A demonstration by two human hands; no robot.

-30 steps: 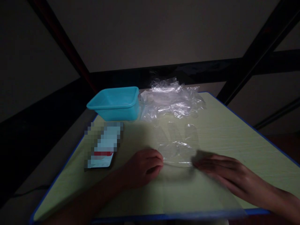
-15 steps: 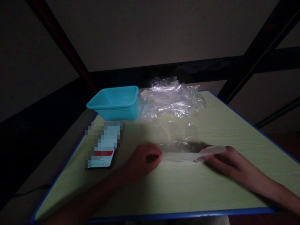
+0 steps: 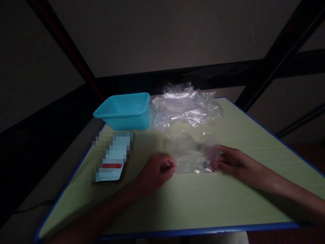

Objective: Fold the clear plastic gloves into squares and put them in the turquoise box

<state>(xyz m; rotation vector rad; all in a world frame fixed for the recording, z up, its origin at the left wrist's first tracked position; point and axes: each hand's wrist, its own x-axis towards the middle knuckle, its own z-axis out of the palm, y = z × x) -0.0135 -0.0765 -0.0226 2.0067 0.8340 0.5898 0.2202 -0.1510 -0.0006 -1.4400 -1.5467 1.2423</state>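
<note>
My left hand (image 3: 158, 171) is closed, its thumb and fingertips pinching the near left edge of a clear, thin plastic glove (image 3: 189, 162). The glove lies spread between my two hands over the table, its far part faint and blurred. Finger-like lobes show at its far side. At the glove's right end, my right hand (image 3: 228, 162) has its thumb below and fingers above, gripping the film; the fingertips show partly through it. Just beyond lies a crumpled pile of clear plastic (image 3: 188, 106).
A turquoise plastic basin (image 3: 124, 118) stands at the back left of the pale table (image 3: 198, 203), beside the plastic pile. In front of it lies a phone (image 3: 114, 157) with a lit, partly pixelated screen. Blue edging (image 3: 203, 232) rims the table. A wall rises behind.
My right hand has moved left and slightly away from me, turning over the film at its end. The glove between the hands is less stretched. My left hand stays almost in place.
</note>
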